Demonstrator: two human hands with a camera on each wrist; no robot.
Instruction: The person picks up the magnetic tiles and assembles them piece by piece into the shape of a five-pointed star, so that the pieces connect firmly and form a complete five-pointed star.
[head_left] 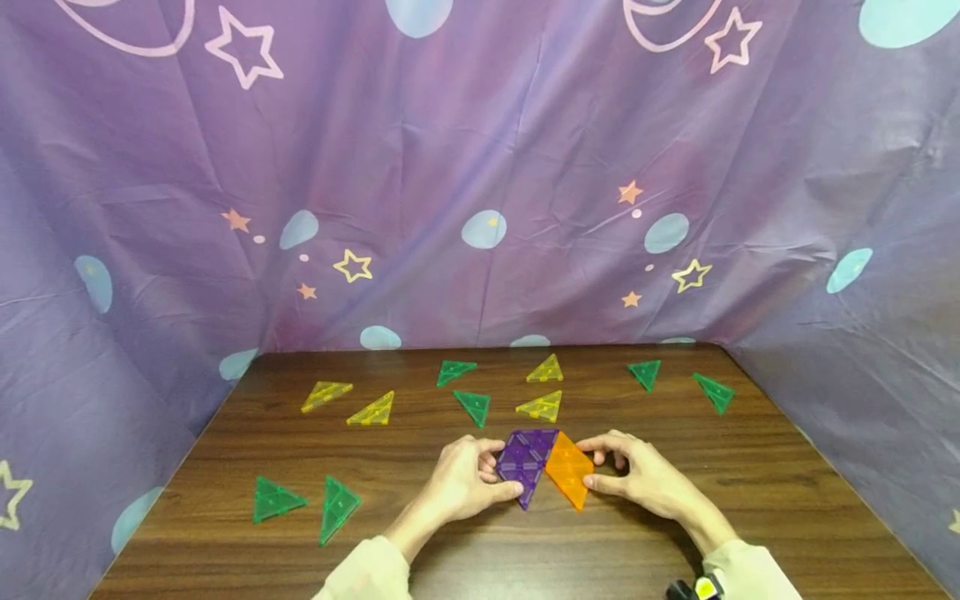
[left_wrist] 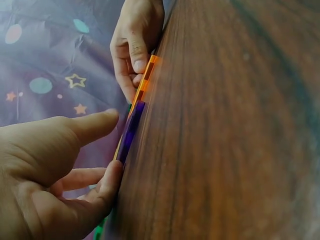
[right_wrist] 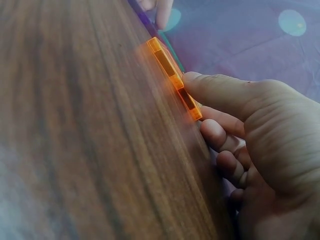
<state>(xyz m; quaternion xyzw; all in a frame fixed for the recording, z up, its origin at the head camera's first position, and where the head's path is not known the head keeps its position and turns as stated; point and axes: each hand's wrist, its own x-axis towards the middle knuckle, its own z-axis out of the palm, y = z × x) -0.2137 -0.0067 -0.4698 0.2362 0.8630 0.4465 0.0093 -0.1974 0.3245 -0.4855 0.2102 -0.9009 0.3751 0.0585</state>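
Observation:
In the middle of the table, translucent purple magnetic tiles lie flat with their right edge against orange magnetic tiles. My left hand holds the purple piece, thumb at its lower side and fingers at its left. From the other side my right hand pinches the orange piece between thumb and forefinger. Both pieces appear edge-on, low against the wood, in the wrist views: the purple edge by the left fingers, the orange edge by the right thumb.
Two green triangles lie to the left. Behind the hands are yellow triangles, more yellow ones and green ones. Further green triangles lie at the back right. A patterned purple cloth hangs around the table.

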